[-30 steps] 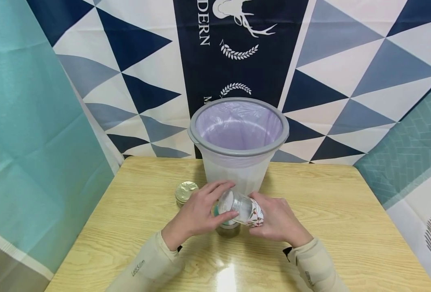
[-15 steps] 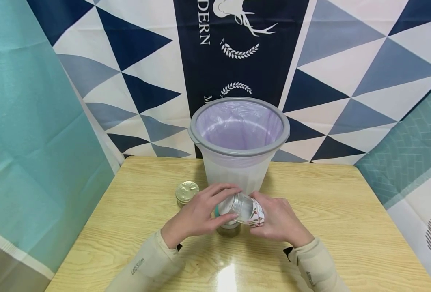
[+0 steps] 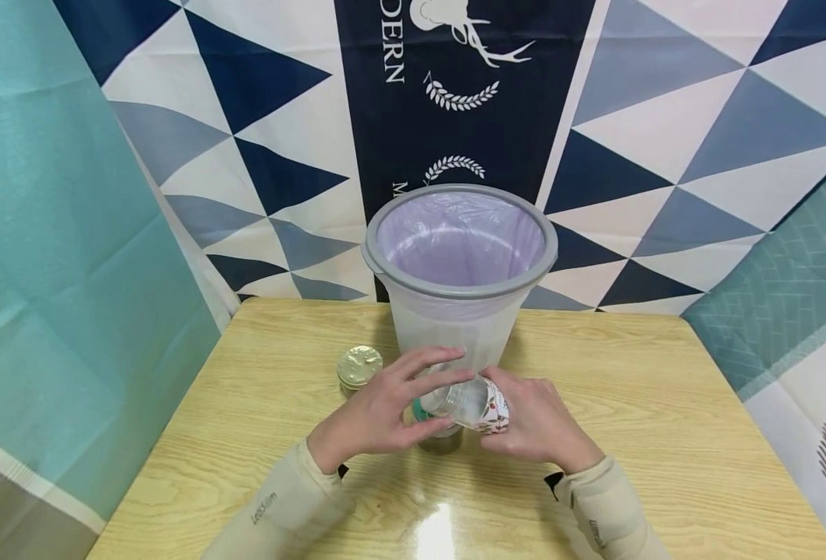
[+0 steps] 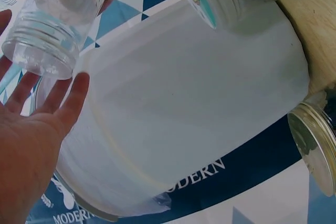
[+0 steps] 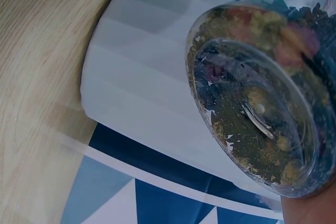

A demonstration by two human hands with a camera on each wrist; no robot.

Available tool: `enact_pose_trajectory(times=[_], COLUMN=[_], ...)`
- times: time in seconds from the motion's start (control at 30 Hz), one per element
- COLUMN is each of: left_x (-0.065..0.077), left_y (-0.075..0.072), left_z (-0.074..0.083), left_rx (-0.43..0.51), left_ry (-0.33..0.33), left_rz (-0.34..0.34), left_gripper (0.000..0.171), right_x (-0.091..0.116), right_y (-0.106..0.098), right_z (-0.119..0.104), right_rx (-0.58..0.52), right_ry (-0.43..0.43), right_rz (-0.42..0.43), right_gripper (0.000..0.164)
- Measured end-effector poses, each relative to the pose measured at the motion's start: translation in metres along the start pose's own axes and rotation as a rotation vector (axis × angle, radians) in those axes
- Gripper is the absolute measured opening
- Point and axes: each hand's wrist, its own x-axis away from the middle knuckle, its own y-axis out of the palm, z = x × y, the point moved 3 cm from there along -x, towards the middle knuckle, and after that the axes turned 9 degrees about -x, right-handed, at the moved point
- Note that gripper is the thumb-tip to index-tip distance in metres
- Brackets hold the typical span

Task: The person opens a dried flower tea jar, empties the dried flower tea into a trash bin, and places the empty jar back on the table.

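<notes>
My right hand (image 3: pixel 535 416) grips a clear jar (image 3: pixel 474 400) with a red-and-white floral label, tilted with its mouth to the left. In the right wrist view, dark dried bits and pinkish and yellowish pieces, like dried flowers, show through the base of the jar (image 5: pixel 252 108). My left hand (image 3: pixel 378 404) is spread around the mouth end, thumb below and fingers above. Its fingers (image 4: pixel 79 93) look straight in the left wrist view, right at the threaded neck. Just beneath stands a second jar (image 3: pixel 441 443) with a teal-edged lid, partly hidden by my left hand.
A white bin (image 3: pixel 448 327) with a grey rim and purple liner stands directly behind the hands on the wooden table (image 3: pixel 630 404). Left of it is a jar with a gold lid (image 3: pixel 359 365). Patterned cloth (image 3: pixel 280 179) hangs behind the table.
My left fingers have lifted and spread wider at the tilted jar's mouth, uncovering its neck. The right hand keeps its grip on the jar almost unmoved.
</notes>
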Motion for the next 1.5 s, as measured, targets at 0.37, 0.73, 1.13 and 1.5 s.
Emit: enact_pose_trajectory(times=[0.37,0.73,1.13,1.5], left_x=[-0.0037,-0.007,-0.0034,-0.0084], left_y=[0.0004,0.0016,0.0015,0.002], left_z=[0.0008,0.0011,-0.0008,0.0007], left_rx=[-0.032,-0.085,-0.01,-0.025], left_ry=[-0.068,-0.147,-0.062,-0.15], left_rz=[0.044,0.068,0.062,0.105], left_gripper=[0.046,0.056,0.048,0.045], right_x=[0.0006,-0.0007,-0.0004,0.0006], right_y=[-0.0004,0.0008,0.0012,-0.0004], right_z=[-0.0002,-0.0006,-0.0004,0.0002], right_rx=[0.003,-0.019,-0.032,-0.038], right_ry=[0.005,-0.001,-0.02,0.004], right_rz=[-0.001,-0.004,0.008,0.0], right_gripper=[0.067,0.068,0.066,0.067])
